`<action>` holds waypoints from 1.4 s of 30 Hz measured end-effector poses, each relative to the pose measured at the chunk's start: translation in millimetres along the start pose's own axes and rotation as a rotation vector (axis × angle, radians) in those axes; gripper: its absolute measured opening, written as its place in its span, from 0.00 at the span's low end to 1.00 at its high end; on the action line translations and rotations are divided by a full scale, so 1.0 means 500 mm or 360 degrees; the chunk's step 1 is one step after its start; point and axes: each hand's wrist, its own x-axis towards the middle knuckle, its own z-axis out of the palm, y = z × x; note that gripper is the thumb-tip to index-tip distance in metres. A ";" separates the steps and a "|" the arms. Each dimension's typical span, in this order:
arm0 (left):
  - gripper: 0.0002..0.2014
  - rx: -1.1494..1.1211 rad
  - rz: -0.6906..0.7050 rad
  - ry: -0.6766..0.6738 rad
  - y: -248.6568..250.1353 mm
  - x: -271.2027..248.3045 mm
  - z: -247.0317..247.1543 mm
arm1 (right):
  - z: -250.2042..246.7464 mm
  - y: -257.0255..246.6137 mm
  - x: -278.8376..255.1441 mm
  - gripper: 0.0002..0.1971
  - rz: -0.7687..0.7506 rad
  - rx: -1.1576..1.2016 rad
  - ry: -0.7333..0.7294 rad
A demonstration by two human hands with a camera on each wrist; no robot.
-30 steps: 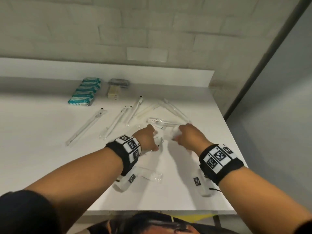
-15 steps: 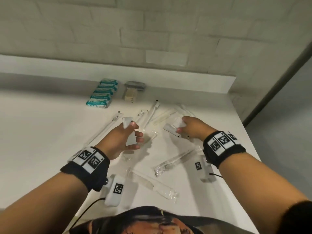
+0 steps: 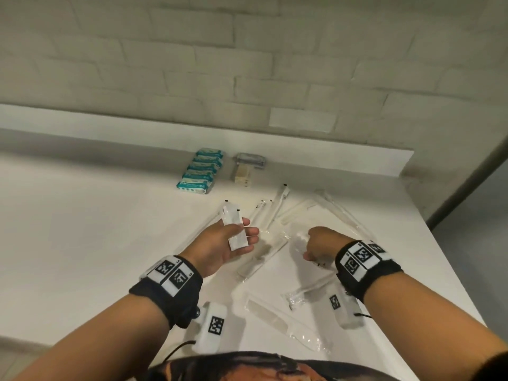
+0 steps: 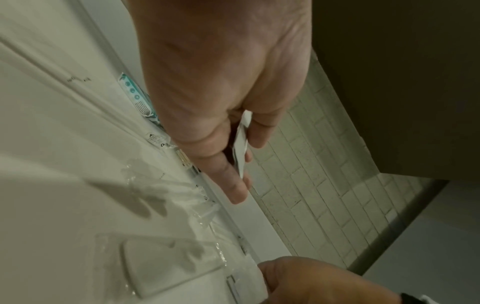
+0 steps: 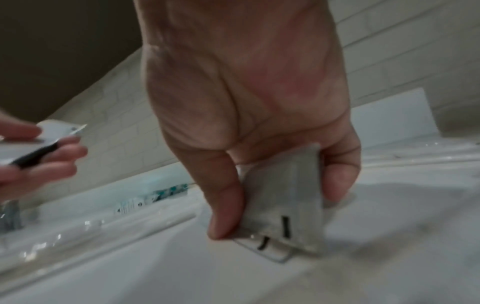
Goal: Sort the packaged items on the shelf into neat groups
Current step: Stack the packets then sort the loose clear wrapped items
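Observation:
My left hand point(image 3: 233, 240) is turned palm up above the white shelf point(image 3: 82, 243) and holds a flat white sachet point(image 3: 233, 229) between thumb and fingers; the left wrist view shows the sachet point(image 4: 241, 148) edge-on in that pinch. My right hand point(image 3: 316, 243) is curled, knuckles up, low over the shelf, and pinches small flat white packets point(image 5: 285, 205) with black marks between thumb and fingers. Long clear-wrapped toothbrushes point(image 3: 275, 207) lie scattered beyond and between the hands. More clear-wrapped items point(image 3: 277, 320) lie near the front edge.
A row of teal-and-white packs point(image 3: 200, 171) stands at the back by the wall ledge, with a grey packet and a beige box point(image 3: 244, 171) beside it. The shelf's right edge point(image 3: 439, 270) drops off close to my right arm. A brick wall rises behind.
The left hand has lifted a white sachet off the shelf and turned palm up with it. The right hand has drawn back toward me holding its small packets.

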 end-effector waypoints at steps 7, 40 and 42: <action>0.11 0.0040 0.0153 -0.0089 0.008 -0.013 0.037 | -0.096 -0.079 -0.106 0.11 -0.0698 0.1715 0.0096; 0.17 0.0088 0.0331 -0.0193 0.080 -0.021 0.030 | -0.072 -0.157 -0.125 0.14 -0.0654 0.1941 0.0702; 0.15 0.0102 0.0341 -0.0161 0.082 -0.020 0.029 | -0.085 -0.143 -0.128 0.16 -0.0627 0.1959 0.0715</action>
